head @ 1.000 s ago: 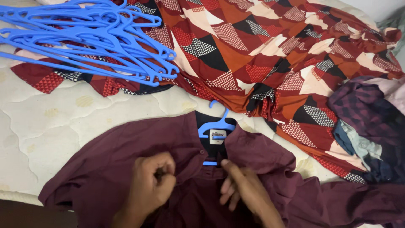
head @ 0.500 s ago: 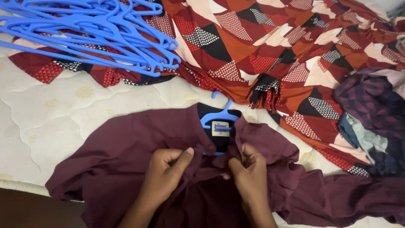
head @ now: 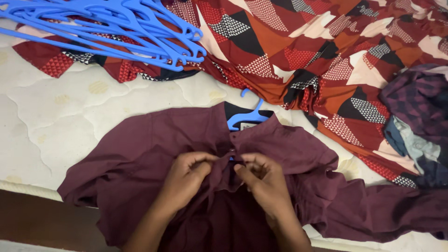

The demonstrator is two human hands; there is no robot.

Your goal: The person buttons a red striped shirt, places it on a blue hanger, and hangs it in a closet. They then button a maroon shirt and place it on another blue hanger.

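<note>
A maroon shirt (head: pixel 154 149) lies front-up on a quilted cream mattress (head: pixel 60 121), with a blue plastic hanger (head: pixel 246 116) inside its neck. My left hand (head: pixel 189 175) pinches the left edge of the shirt front just below the collar. My right hand (head: pixel 261 179) pinches the right edge facing it. The fingertips of both hands meet at the top button, where the two edges are pulled together. The hanger's hook sticks out above the collar.
A pile of several blue hangers (head: pixel 116 28) lies at the top left on a red, black and cream patterned cloth (head: pixel 298 51) spread across the back. A heap of dark purple and blue clothes (head: pixel 415 126) sits at the right. The mattress's front edge (head: pixel 28 189) runs bottom left.
Both hands moved up and inward to the collar. The two front edges, apart a second ago, are now drawn together and hide most of the neck label.
</note>
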